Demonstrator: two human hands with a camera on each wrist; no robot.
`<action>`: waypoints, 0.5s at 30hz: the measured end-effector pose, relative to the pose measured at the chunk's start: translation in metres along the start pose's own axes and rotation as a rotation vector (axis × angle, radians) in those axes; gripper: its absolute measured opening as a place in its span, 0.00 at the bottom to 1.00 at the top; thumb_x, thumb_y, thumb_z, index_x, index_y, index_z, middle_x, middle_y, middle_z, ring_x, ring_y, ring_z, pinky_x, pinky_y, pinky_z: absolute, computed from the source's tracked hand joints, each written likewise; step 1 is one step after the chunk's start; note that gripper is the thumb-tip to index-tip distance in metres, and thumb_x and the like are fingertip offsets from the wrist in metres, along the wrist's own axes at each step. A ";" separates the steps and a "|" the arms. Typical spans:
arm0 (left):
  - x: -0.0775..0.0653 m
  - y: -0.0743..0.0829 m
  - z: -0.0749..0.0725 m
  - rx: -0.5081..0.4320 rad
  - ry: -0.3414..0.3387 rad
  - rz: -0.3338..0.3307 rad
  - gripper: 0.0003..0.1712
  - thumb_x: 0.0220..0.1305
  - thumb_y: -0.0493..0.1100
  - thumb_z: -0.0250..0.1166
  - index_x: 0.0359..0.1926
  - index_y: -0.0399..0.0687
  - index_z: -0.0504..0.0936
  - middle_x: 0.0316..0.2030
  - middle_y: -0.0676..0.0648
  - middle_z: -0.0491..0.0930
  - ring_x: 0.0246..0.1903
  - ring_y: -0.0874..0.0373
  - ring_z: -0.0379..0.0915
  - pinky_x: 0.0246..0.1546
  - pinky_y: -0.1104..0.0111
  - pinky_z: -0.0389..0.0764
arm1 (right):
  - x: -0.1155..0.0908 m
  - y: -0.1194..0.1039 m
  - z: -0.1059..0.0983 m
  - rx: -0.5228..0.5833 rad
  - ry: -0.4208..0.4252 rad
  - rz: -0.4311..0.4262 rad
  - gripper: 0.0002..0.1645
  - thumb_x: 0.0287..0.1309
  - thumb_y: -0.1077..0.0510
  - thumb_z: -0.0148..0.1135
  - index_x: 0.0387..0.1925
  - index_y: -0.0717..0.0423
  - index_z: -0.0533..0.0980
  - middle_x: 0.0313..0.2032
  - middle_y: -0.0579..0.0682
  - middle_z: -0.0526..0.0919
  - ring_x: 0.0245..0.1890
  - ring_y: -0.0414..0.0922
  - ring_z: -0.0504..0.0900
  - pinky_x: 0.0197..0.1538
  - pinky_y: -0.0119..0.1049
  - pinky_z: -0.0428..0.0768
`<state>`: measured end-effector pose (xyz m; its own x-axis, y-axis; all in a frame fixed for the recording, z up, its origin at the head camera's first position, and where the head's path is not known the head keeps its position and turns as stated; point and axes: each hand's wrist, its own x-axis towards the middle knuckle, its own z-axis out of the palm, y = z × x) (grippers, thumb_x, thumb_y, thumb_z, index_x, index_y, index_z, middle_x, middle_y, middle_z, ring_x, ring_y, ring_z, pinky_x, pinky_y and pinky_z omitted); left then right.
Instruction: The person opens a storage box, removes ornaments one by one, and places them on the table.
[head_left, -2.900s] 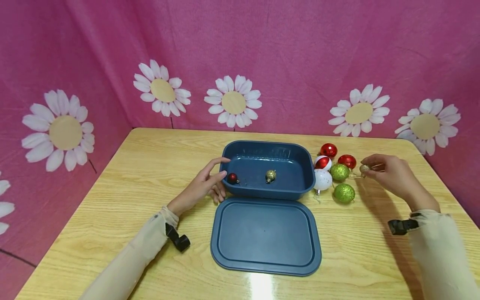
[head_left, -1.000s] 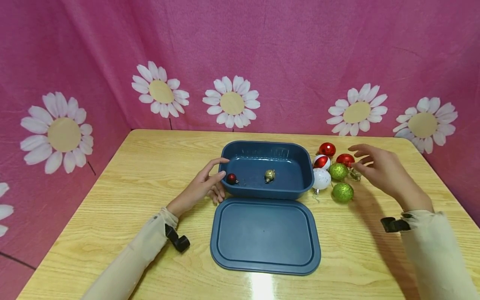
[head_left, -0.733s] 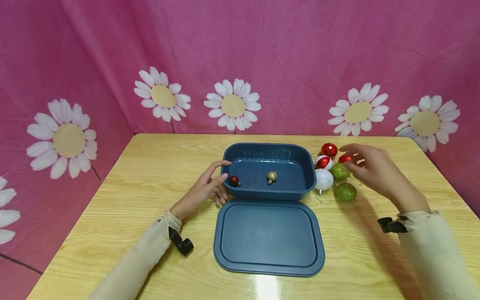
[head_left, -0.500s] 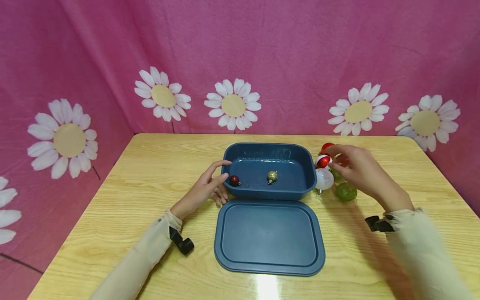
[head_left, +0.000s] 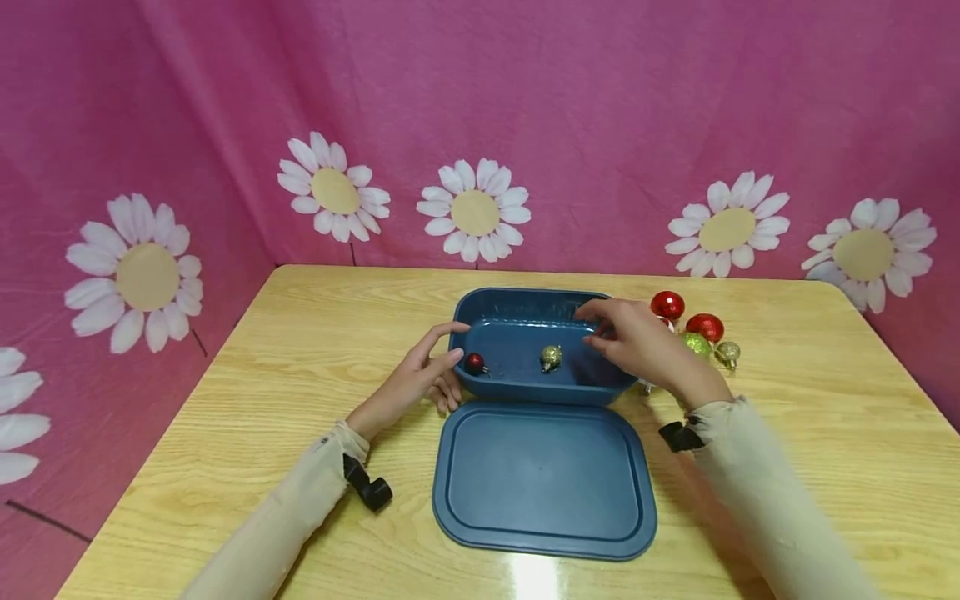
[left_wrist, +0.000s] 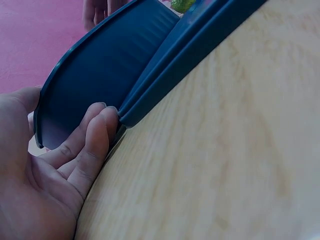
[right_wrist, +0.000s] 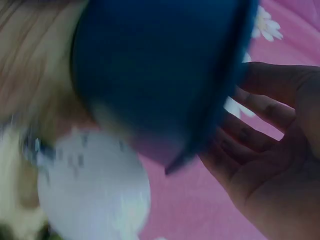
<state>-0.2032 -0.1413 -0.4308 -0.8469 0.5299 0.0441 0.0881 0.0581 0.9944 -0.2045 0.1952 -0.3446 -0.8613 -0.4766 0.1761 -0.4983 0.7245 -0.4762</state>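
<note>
A dark blue rectangular box stands on the table with a small red bauble and a small gold glitter bauble inside. My left hand holds its left end, thumb and index finger at the rim. In the left wrist view, other fingers bend against the outer wall. My right hand hovers over the box's right end, a gap between thumb and index finger and nothing visible there. The right wrist view shows its fingers partly behind the rim, above a white bauble.
In front of the box lies its matching blue lid. Right of the box are a red bauble, another red bauble, a green glitter bauble and a small gold bauble. A pink flowered cloth hangs behind.
My right hand let go of a small gold bauble beside the pile, then moved left across the baubles to over the box. The left hand stayed at the box's end.
</note>
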 end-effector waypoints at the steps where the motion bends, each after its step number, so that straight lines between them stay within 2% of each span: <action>1: 0.000 -0.001 0.001 0.000 0.000 -0.002 0.27 0.79 0.53 0.49 0.74 0.61 0.58 0.27 0.32 0.81 0.21 0.49 0.79 0.22 0.60 0.84 | 0.002 0.000 0.005 0.004 -0.008 -0.005 0.18 0.61 0.68 0.65 0.53 0.67 0.78 0.49 0.64 0.83 0.41 0.53 0.85 0.46 0.50 0.84; 9: 0.001 -0.002 0.003 0.010 0.006 -0.014 0.27 0.78 0.55 0.50 0.73 0.63 0.59 0.28 0.32 0.81 0.22 0.45 0.79 0.24 0.58 0.85 | 0.012 0.001 0.039 0.019 -0.083 -0.043 0.16 0.61 0.68 0.64 0.51 0.63 0.81 0.48 0.58 0.84 0.40 0.49 0.86 0.43 0.45 0.85; 15: -0.002 0.001 0.002 0.017 0.021 -0.014 0.27 0.78 0.54 0.50 0.73 0.62 0.59 0.28 0.32 0.81 0.23 0.45 0.79 0.24 0.58 0.85 | 0.016 0.002 0.047 0.037 -0.121 -0.030 0.15 0.59 0.69 0.66 0.48 0.60 0.83 0.45 0.54 0.85 0.38 0.45 0.85 0.44 0.45 0.85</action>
<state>-0.2009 -0.1405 -0.4303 -0.8591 0.5108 0.0326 0.0851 0.0797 0.9932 -0.2146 0.1656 -0.3828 -0.8267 -0.5560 0.0865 -0.5177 0.6913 -0.5040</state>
